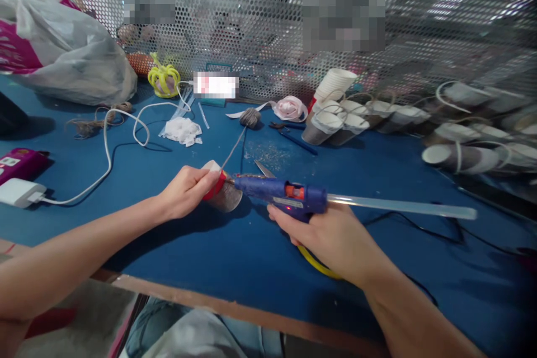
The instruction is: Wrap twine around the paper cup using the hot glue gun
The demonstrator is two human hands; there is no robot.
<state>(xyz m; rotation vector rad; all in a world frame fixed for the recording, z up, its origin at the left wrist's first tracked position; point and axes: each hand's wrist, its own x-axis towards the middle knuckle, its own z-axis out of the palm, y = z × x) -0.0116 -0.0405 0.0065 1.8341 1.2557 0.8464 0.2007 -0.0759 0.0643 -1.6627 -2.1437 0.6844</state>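
Note:
My left hand (191, 190) is closed around a paper cup (226, 198) that lies tilted, grey cord wound on its lower part and a red band near the fingers. A strand of grey cord (233, 148) runs taut from the cup up to a small ball of cord (250, 117). In my right hand (325, 235) is a blue hot glue gun (279, 193) with its red light lit. Its nozzle meets or nearly meets the cup's side. A long clear glue stick (403, 206) sticks out of its back. Scissors (263, 169) with yellow handles lie partly hidden beneath the gun.
Several cord-wrapped cups (335, 123) with handles stand at the back right. A pink ribbon roll (290, 108), white scraps (183, 131) and a yellow pumpkin-shaped piece (164, 79) lie along the back. A white cable (109, 156) crosses the left; a perforated metal screen (260, 28) rises behind.

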